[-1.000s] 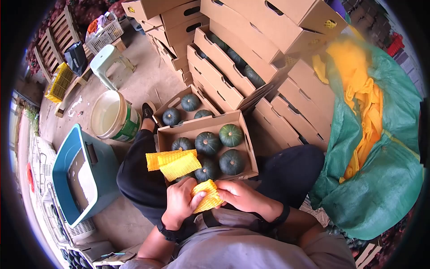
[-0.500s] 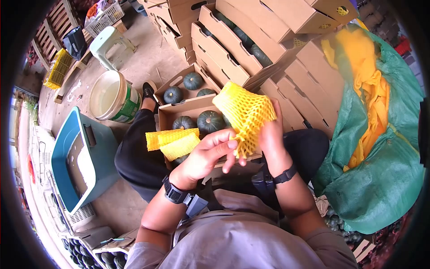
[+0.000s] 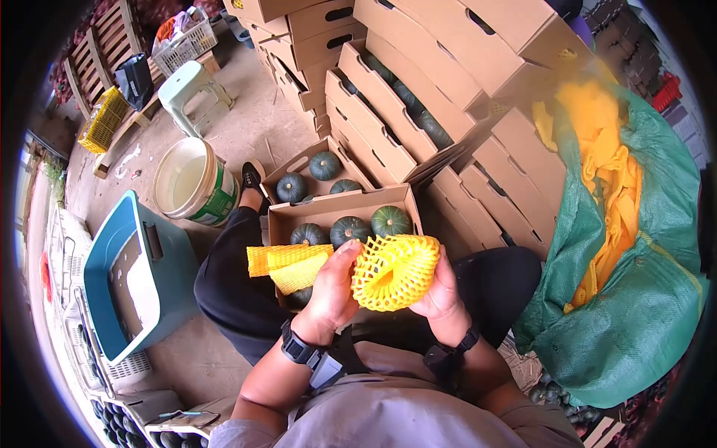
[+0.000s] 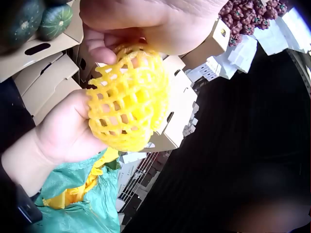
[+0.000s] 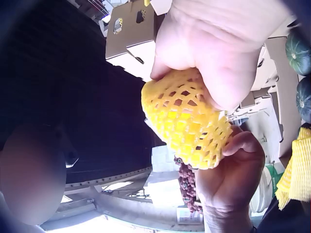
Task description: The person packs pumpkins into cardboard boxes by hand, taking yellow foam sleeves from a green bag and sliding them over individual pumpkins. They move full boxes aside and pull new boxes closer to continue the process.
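Note:
Both hands hold a yellow foam net sleeve [image 3: 396, 272] in front of the lap, spread into a rounded cup with its open end facing up toward the head. My left hand [image 3: 334, 291] grips its left side, thumb along the rim. On the opposite side, my right hand [image 3: 441, 295] holds the net, its fingers partly hidden behind the mesh. In the right wrist view the net [image 5: 182, 121] bulges between the two hands. Just beyond stands an open cardboard box [image 3: 302, 214] with dark green pumpkins [image 3: 349, 230]. Flat yellow net sleeves [image 3: 295, 276] lie over the box's left edge.
A second box of pumpkins [image 3: 325, 166] sits behind the first, beside tall stacks of cartons [image 3: 426, 82]. At right slumps a green sack [image 3: 642, 321] of yellow nets. To the left are a blue tub [image 3: 168, 254], a white bucket [image 3: 183, 179] and a stool [image 3: 187, 89].
The net sleeve was bunched small between the hands, then lifted and stretched out over the box. Now it is lower, turned into a cup shape, with a hand on each side.

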Tool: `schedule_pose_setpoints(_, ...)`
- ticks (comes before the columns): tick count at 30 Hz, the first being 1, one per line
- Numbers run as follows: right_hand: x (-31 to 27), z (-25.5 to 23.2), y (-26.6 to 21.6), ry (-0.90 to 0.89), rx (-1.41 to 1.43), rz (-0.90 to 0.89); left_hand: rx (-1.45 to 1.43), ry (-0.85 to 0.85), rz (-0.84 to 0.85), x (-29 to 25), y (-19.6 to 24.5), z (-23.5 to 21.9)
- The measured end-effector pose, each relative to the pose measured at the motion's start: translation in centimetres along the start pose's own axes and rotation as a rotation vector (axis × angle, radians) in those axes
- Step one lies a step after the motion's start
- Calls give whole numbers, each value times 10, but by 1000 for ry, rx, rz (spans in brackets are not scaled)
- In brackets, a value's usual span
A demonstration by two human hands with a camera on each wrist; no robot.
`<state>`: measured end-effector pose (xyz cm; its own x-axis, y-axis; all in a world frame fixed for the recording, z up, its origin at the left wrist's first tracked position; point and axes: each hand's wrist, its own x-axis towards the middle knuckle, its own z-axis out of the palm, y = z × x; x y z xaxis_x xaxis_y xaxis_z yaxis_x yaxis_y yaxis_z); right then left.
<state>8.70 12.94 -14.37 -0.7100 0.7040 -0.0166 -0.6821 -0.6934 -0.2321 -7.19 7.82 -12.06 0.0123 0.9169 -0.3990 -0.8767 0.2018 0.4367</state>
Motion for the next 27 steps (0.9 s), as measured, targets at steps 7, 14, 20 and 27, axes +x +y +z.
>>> schedule_pose_setpoints(7,-5,14,-2,-15,-546,-92,1716,-21,937,-41,28,28)
schedule_pose_setpoints(14,11,35,0,188,-536,-132,927,-239,526,-31,12,-13)
schedule_pose_setpoints(20,6,23,0,-143,-619,109,217,-520,-193,-34,20,-44)
schedule_pose_setpoints(27,8,-35,9,191,-753,486,-89,-627,-52,-30,16,1)
